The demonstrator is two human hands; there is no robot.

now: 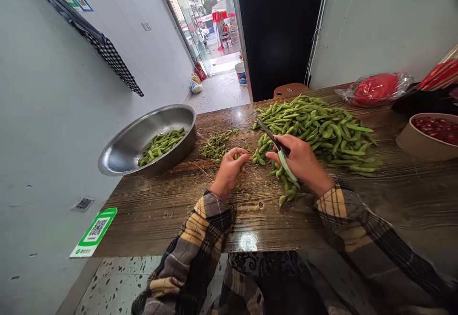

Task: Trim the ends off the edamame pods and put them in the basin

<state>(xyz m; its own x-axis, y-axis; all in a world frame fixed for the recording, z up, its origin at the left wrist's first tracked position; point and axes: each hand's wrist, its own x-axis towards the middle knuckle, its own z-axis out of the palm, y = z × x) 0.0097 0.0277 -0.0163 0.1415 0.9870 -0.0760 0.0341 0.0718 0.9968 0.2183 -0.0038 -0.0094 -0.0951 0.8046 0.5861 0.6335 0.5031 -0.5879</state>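
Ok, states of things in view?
Left hand: fingers curled, contents unclear
Right hand: closed on scissors
Scissors: held, opening unclear
Metal basin: uncovered, partly filled with pods
Pod pile: heaped loose on table
Green scraps: small loose heap
Container: uncovered, dark-red pieces inside
Red bundle: wrapped in plastic
Glass door: open

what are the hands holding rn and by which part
The right hand holds the scissors around the handle end. The left hand seems to pinch a green pod, mostly hidden, so by which part cannot be told.
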